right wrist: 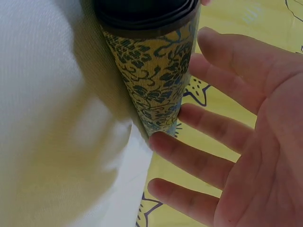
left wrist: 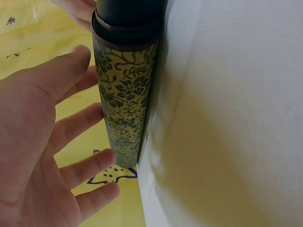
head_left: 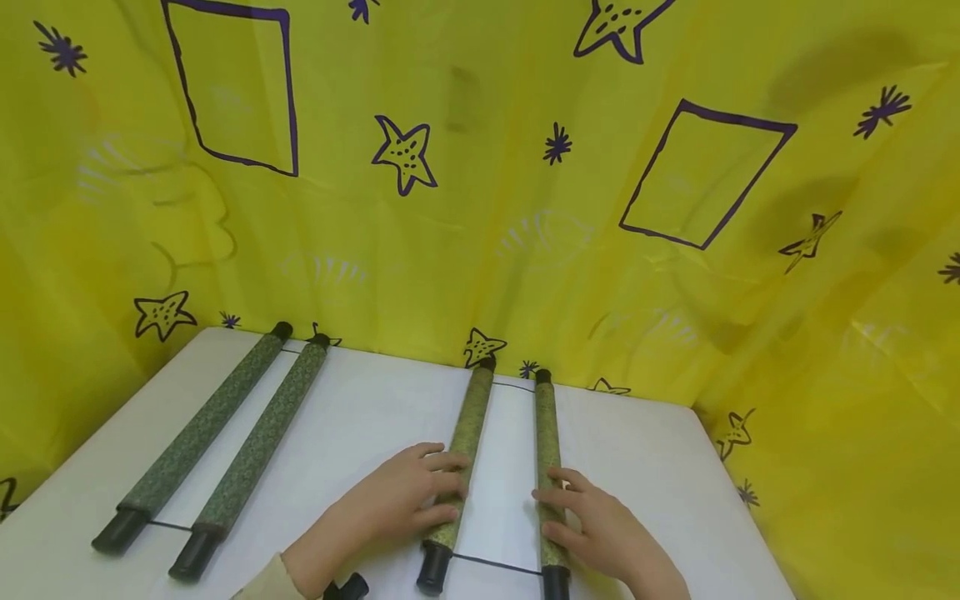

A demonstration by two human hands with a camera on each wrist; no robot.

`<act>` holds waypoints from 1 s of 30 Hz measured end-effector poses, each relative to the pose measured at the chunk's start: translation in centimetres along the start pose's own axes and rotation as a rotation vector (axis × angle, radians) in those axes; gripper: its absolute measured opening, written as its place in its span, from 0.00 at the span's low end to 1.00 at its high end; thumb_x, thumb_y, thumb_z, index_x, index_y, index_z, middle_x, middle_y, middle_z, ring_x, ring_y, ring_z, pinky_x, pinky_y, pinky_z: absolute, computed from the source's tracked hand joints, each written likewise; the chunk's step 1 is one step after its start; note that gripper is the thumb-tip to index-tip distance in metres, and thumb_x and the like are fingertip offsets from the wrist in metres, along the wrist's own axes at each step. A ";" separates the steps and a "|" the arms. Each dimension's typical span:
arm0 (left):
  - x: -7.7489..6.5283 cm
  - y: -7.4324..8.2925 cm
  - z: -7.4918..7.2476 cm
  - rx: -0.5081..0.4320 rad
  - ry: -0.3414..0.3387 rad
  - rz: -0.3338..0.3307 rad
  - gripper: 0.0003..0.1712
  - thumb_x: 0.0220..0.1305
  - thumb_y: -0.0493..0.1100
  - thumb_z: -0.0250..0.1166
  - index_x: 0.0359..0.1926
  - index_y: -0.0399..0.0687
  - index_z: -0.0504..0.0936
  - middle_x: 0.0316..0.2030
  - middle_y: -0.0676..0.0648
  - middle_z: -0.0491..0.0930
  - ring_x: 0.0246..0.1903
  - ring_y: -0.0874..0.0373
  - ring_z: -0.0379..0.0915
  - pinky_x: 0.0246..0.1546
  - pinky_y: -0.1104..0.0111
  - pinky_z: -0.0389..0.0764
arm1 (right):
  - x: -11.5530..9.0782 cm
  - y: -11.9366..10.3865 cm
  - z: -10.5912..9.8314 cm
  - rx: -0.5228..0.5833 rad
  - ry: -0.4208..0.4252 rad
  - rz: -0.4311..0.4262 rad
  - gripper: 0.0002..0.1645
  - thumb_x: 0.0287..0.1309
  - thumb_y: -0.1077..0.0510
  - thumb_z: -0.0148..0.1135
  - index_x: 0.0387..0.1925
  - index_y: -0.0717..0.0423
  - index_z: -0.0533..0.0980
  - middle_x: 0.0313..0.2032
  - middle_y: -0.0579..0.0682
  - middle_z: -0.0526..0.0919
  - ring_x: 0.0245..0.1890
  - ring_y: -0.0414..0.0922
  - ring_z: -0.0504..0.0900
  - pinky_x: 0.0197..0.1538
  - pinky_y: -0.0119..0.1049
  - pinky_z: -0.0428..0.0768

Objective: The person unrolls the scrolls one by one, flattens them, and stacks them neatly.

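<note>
Two rolls covered in yellow-green fabric with a dark floral pattern and black end knobs lie side by side on the white table, apparently the two ends of one scroll. Over the left roll (head_left: 471, 417) is my left hand (head_left: 401, 492), its fingers spread and fingertips touching or very near the fabric. Loosely extended, the fingers of my right hand (head_left: 603, 525) meet the outer side of the right roll (head_left: 547, 425). In both wrist views, the patterned roll (left wrist: 125, 94) and its counterpart (right wrist: 151, 80) stand beside fingertips, not enclosed by them. Thin dark lines span the gap between the rolls.
Left of my hands lies another pair of rolls, green and patterned, with black knobs: an outer roll (head_left: 206, 425) and an inner roll (head_left: 262, 433). A black object (head_left: 351, 587) shows beside my left wrist. Behind the white table (head_left: 645, 475) hangs a yellow curtain (head_left: 480, 208) with star drawings.
</note>
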State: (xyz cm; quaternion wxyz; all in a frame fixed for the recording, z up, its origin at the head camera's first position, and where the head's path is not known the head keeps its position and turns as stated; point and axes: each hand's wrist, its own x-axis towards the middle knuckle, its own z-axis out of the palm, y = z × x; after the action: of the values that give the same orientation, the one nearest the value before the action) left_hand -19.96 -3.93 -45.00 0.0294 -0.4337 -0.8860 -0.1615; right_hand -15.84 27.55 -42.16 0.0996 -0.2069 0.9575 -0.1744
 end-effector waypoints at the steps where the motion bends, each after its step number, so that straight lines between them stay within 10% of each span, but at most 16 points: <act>1: 0.0 0.0 -0.1 -0.005 -0.002 -0.004 0.16 0.71 0.58 0.59 0.55 0.66 0.83 0.66 0.55 0.73 0.66 0.46 0.67 0.67 0.52 0.67 | -0.1 0.0 0.0 0.004 -0.002 0.008 0.24 0.64 0.43 0.64 0.58 0.45 0.81 0.69 0.56 0.68 0.64 0.60 0.74 0.57 0.60 0.76; 14: 0.1 -0.5 -0.4 0.012 -0.049 -0.062 0.25 0.63 0.67 0.61 0.60 0.73 0.80 0.65 0.54 0.71 0.63 0.49 0.67 0.63 0.53 0.71 | -0.1 0.5 -0.1 -0.025 0.023 0.020 0.20 0.62 0.46 0.67 0.54 0.45 0.82 0.69 0.56 0.69 0.64 0.61 0.73 0.59 0.61 0.73; 30: 0.5 -0.6 -0.7 0.060 -0.060 0.016 0.16 0.71 0.57 0.60 0.54 0.65 0.84 0.68 0.48 0.70 0.69 0.46 0.64 0.66 0.50 0.68 | 0.1 0.0 -0.6 -0.075 -0.035 0.030 0.18 0.63 0.52 0.65 0.54 0.45 0.83 0.72 0.57 0.65 0.59 0.54 0.79 0.52 0.50 0.79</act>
State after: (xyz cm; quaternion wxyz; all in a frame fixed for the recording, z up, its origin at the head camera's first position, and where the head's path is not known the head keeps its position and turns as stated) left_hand -20.80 -4.08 -44.38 0.0170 -0.4442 -0.8875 -0.1215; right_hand -16.07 27.69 -41.67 0.1110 -0.1993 0.9645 -0.1333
